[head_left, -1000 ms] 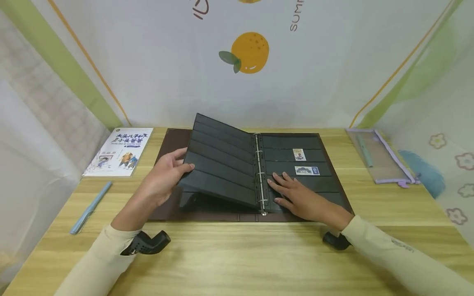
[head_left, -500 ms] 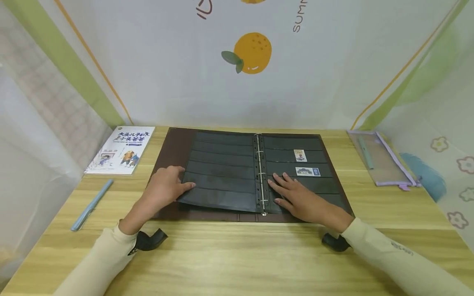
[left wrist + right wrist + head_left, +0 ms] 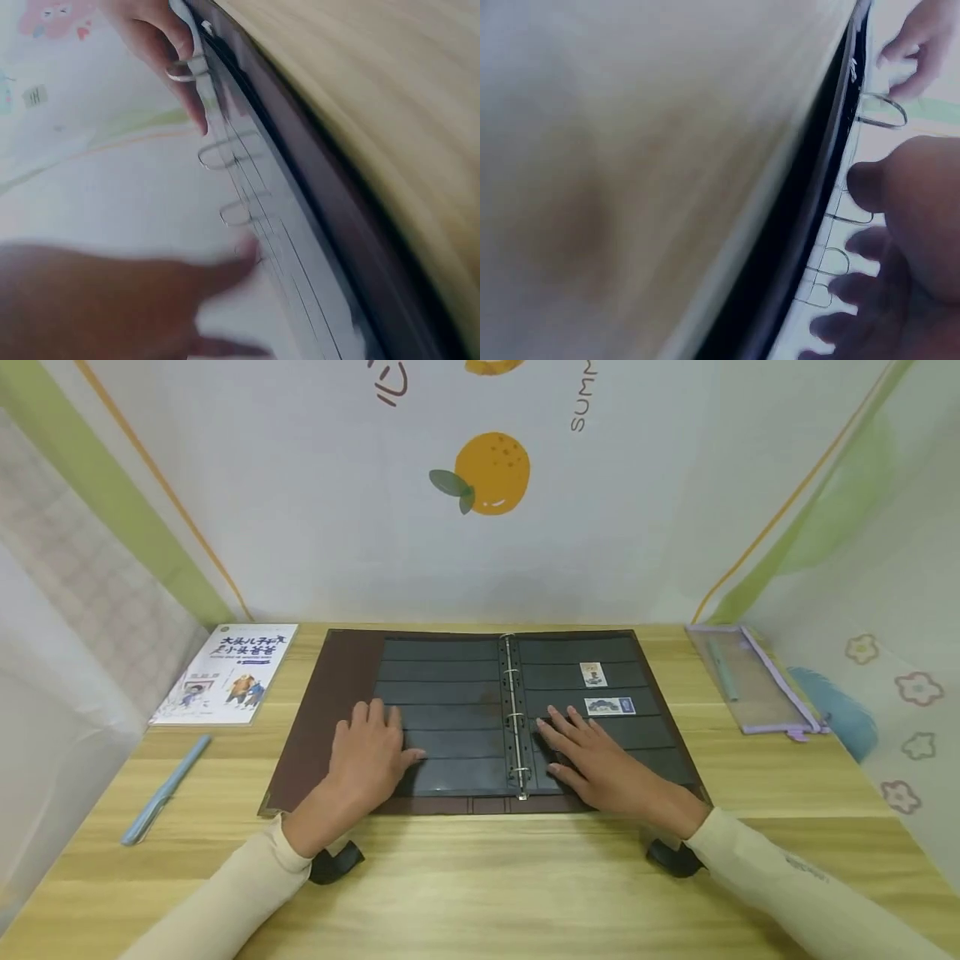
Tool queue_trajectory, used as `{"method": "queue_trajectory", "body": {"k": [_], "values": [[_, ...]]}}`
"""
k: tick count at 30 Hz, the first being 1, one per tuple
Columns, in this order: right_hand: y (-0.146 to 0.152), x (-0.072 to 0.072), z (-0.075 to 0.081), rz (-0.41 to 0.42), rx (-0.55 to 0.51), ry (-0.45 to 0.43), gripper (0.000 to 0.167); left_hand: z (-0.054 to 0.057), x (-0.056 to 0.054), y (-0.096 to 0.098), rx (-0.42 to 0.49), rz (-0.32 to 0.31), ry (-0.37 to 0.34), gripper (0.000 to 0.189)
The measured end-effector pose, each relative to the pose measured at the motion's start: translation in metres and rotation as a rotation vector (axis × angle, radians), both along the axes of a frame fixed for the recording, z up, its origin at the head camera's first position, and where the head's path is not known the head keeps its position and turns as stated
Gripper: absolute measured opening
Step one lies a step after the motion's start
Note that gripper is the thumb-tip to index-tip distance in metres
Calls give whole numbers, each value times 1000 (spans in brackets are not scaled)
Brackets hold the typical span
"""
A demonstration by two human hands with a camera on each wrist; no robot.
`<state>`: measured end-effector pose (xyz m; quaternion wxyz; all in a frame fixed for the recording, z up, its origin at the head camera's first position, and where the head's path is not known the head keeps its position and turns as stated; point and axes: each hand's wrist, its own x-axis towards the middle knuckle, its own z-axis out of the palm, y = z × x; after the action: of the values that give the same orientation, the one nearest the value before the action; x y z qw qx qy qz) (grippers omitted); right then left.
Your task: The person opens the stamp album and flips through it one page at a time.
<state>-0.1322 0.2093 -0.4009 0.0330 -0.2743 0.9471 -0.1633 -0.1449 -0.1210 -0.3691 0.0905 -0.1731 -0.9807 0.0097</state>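
A brown ring-bound stamp album (image 3: pixel 322 718) lies spread open on the table. Its left page (image 3: pixel 453 718) is black with rows of pocket strips, and no stamps show on it. On the right page (image 3: pixel 592 649) are a small upright stamp (image 3: pixel 592 674) and a wider blue-and-white stamp (image 3: pixel 610 706). My left hand (image 3: pixel 369 752) rests with extended fingers over the left page's outer edge. Fingers spread, my right hand (image 3: pixel 600 764) lies on the lower right page near the metal rings (image 3: pixel 514 720). The left wrist view shows the left hand (image 3: pixel 112 300) blurred.
To the left are a white picture book (image 3: pixel 228 677) and a blue pen (image 3: pixel 167 789). A mesh pouch with purple edging (image 3: pixel 750 681) lies at the right with a pale green pen (image 3: pixel 723 670) in it. A printed curtain (image 3: pixel 337 527) hangs behind the table.
The raised left page has come down flat to the left. My left hand has released its edge and moved right onto the page; the right hand has stayed put.
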Motion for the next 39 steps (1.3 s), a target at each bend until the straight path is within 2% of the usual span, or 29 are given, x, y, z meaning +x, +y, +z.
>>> {"method": "queue_trajectory", "body": {"k": [2, 5, 7, 9, 12, 15, 19, 22, 25, 29, 33, 39], "values": [[3, 5, 1, -69, -15, -1, 70, 0, -4, 6, 18, -117, -108, 76], [12, 10, 6, -164, -14, 6, 76, 2, -9, 14, 69, -252, -323, 81], [22, 8, 9, -212, -21, 0, 80, 3, -12, 18, 75, -296, -411, 81], [36, 0, 12, -256, -26, -14, 85, 3, -14, 20, 68, -307, -453, 80], [58, -21, 14, -309, -55, -73, 88, 0, -18, 21, 51, -291, -491, 80], [75, -49, 17, -353, -80, -135, 84, -3, -20, 21, 35, -259, -535, 78], [87, -85, 20, -381, -83, -158, 77, -7, -21, 22, 8, -231, -580, 76], [91, -102, 20, -380, -82, -151, 74, -9, -21, 23, -4, -226, -584, 76], [93, -110, 22, -393, -99, -168, 73, -9, -21, 26, -3, -235, -582, 76], [94, -112, 26, -465, -158, -205, 73, -7, -20, 30, -5, -245, -582, 76], [91, -111, 30, -561, -311, -213, 71, -7, -20, 31, -16, -240, -580, 76], [93, -116, 36, -672, -509, -81, 56, -8, -19, 31, -22, -247, -570, 76]]}}
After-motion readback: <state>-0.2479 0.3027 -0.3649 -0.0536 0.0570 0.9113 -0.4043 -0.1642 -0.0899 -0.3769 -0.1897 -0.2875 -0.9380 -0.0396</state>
